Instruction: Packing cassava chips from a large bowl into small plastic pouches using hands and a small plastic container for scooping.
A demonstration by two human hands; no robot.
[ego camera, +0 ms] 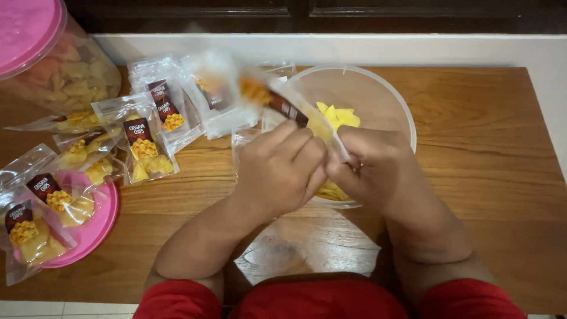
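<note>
The fingers (pixel 298 147) of the left hand (pixel 280 168) are curled tight and pinch the near edge of a small clear bag (pixel 283 106). The fingers of the right hand (pixel 378 168) are closed on that same edge just beside them, so the two hands meet knuckle to knuckle. The bag is blurred; it slants up and to the left from the hands, shows a dark label with an orange patch, and has yellow chips inside near its lower end. It hangs over the near left rim of a clear plastic bowl (pixel 401 112), which stands on the wooden desk (pixel 484 177) at the centre and holds loose yellow chips (pixel 339 115).

Left of the bowl, several filled bags (pixel 142 145) of the same kind lie flat on the desk, and farther back a stack of clear bags (pixel 212 94) lies overlapping. At the near left edge a pink plate (pixel 97 227) carries more filled bags (pixel 41 207). In the far left corner stands a large clear jar (pixel 65 74) of pale chips with a pink lid (pixel 26 29). The red sleeves (pixel 319 301) of the person show at the near edge.
</note>
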